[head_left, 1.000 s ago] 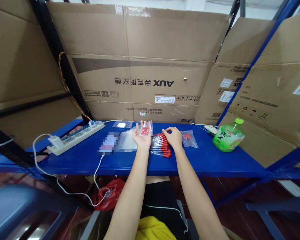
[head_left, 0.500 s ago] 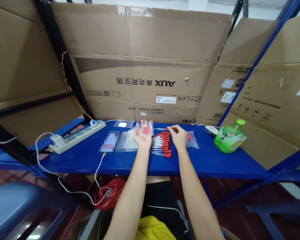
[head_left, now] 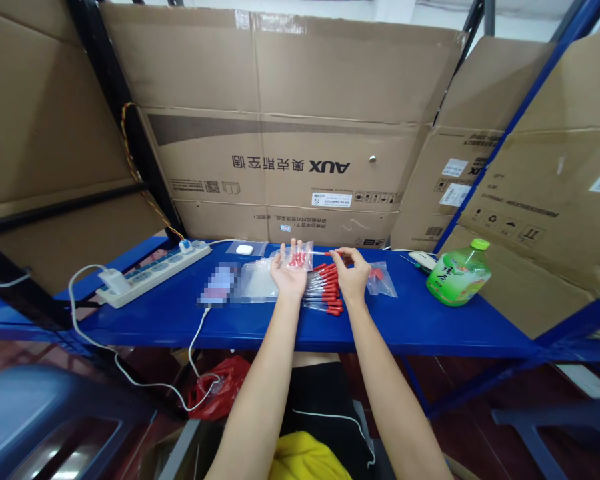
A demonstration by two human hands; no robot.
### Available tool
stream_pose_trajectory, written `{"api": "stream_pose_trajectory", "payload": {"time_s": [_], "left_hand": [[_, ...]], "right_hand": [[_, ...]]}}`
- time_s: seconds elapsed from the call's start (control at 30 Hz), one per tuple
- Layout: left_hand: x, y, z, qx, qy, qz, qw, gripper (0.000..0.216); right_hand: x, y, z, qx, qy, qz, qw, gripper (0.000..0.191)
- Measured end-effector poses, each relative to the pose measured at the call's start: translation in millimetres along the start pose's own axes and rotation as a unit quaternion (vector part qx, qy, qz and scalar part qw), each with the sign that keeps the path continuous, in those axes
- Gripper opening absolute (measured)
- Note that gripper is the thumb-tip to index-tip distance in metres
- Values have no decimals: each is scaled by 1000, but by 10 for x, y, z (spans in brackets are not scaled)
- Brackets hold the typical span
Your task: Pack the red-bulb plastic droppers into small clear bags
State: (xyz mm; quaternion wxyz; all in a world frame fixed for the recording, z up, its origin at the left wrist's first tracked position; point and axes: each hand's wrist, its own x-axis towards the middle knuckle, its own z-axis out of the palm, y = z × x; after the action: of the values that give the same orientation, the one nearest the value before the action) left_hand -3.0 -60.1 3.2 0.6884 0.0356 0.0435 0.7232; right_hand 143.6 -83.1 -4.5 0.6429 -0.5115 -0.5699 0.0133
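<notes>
My left hand (head_left: 290, 273) is palm up, with a small clear plastic bag (head_left: 305, 253) holding red pieces caught against its fingers. Pinched between the thumb and fingertips of my right hand (head_left: 353, 270) is a thin dropper (head_left: 321, 253) with a red end. Its pale stem points left and meets the bag's right edge; whether the tip is inside I cannot tell. Below and between both hands lies a row of several similar red-ended droppers (head_left: 325, 290), stems to the left. Another clear bag with red pieces (head_left: 380, 277) rests just right of my right hand.
Flat clear bags (head_left: 257, 281) and a blurred-out phone (head_left: 219, 285) on its cable lie left of my hands. A power strip (head_left: 155, 270) sits farther left, a white case (head_left: 245, 250) behind. A green drink bottle (head_left: 459, 273) stands right. Cardboard (head_left: 290, 80) walls the blue table (head_left: 430, 330).
My right hand has moved slightly left, bringing the dropper's stem up to the bag. My left hand has shifted a little to the right with the bag.
</notes>
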Motion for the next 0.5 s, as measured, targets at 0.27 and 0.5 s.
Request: {"api": "stream_pose_trajectory", "payload": {"time_s": [0.27,0.5], "left_hand": [[20,39,-51,-6,2,19,1000,22],[2,-12,-29,-1,-6,-24,1000,19]], "right_hand": [[15,39,-74,24,63,0,998,35],[-12,-11,4,10,8,-1,1000,32]]}}
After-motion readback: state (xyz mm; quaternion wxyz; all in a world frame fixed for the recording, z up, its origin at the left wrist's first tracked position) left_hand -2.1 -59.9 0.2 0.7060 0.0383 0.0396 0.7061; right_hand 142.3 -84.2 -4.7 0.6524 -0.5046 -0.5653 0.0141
